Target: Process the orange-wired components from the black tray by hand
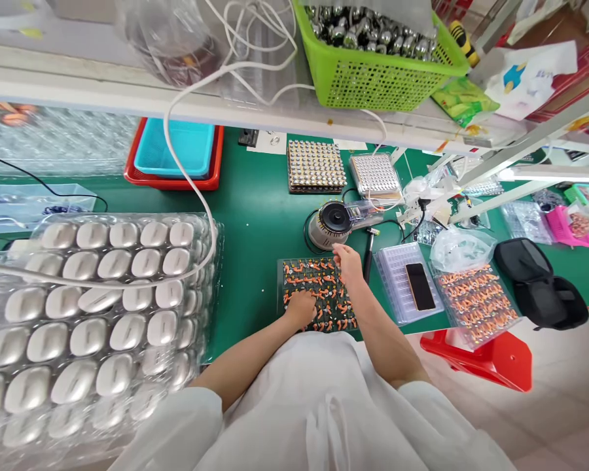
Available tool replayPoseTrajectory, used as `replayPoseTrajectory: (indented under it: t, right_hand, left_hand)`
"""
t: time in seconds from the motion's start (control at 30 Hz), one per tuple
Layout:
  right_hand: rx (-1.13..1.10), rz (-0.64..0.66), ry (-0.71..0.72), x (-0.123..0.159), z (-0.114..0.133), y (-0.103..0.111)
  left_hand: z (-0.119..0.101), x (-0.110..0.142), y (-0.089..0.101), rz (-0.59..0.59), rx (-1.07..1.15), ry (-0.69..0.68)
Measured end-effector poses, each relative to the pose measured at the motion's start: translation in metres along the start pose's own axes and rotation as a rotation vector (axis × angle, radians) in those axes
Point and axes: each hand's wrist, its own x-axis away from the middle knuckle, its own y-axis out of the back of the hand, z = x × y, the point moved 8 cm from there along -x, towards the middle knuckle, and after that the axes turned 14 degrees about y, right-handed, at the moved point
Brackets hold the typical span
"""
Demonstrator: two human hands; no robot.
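A dark tray [309,275] of small orange parts lies on the green table in front of me. My left hand [302,307] rests on the tray's near left part, fingers curled down among the orange parts. My right hand [347,261] hovers at the tray's far right corner, fingers pinched together, just below a round black and silver device [331,222]. What either hand holds is too small to make out.
A stack of clear blister trays with silver oval shells [93,314] fills the left. A phone [420,286] lies on a clear tray; another orange-part tray [476,301] sits right. Battery trays [317,167], a green basket [373,72], red-blue bins [177,154], a red stool [495,356].
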Motion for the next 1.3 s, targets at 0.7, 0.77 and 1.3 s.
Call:
replayPoseTrajectory:
  t: [0.7,0.77,1.3]
  right_hand:
    - [-0.657,-0.178,-0.379,-0.014,-0.013,-0.058]
    - [-0.67,-0.167,-0.377,-0.015,-0.009,-0.061]
    - [-0.518,0.161,-0.093,0.073,0.062,-0.025]
  left_hand:
    - [0.039,0.014,0.019,-0.033,0.508,0.167]
    - [0.041,0.017,0.023,-0.034,0.563,0.187]
    - [0.028,0.048,0.077,0.212,1.382,0.366]
